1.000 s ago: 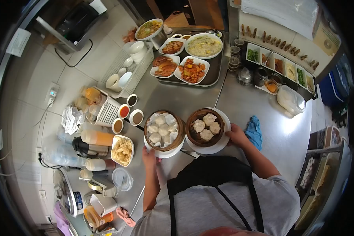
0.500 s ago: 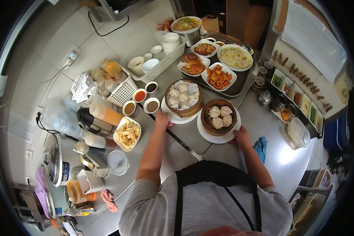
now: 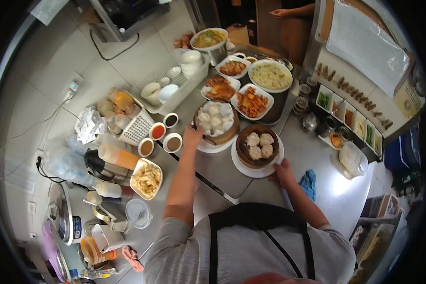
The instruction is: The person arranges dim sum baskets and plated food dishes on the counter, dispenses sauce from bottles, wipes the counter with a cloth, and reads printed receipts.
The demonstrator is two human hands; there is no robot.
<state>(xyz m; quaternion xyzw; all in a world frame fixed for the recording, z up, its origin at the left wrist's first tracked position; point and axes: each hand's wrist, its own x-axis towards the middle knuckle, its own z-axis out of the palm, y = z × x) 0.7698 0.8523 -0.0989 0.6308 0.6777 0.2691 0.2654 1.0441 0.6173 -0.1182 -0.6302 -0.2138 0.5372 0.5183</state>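
A round bamboo steamer (image 3: 229, 127) with pale dumplings on white paper sits on a white plate (image 3: 217, 148). My left hand (image 3: 192, 136) is closed at the left side of this steamer, its fingertips partly hidden. Beside it, a darker bamboo steamer (image 3: 242, 154) holding several pleated dumplings (image 3: 254, 152) rests on a second white plate (image 3: 258, 174). My right hand (image 3: 283, 173) grips that plate's right rim, with some fingers tucked out of sight underneath. Small sauce bowls (image 3: 173, 143) stand left of my left hand.
Behind the steamers, a dark tray (image 3: 281, 111) carries several dishes, including fried rice (image 3: 270, 75). On the left are a bowl of fried pieces (image 3: 146, 180), squeeze bottles (image 3: 116, 156) and baskets. A blue cloth (image 3: 308, 184) lies right. Another person's hand (image 3: 280, 13) shows at the back.
My left hand has gone from the plate's rim up to the side of the paper-lined steamer. My right hand stays on its plate. The view has shifted, and another person's hand has appeared.
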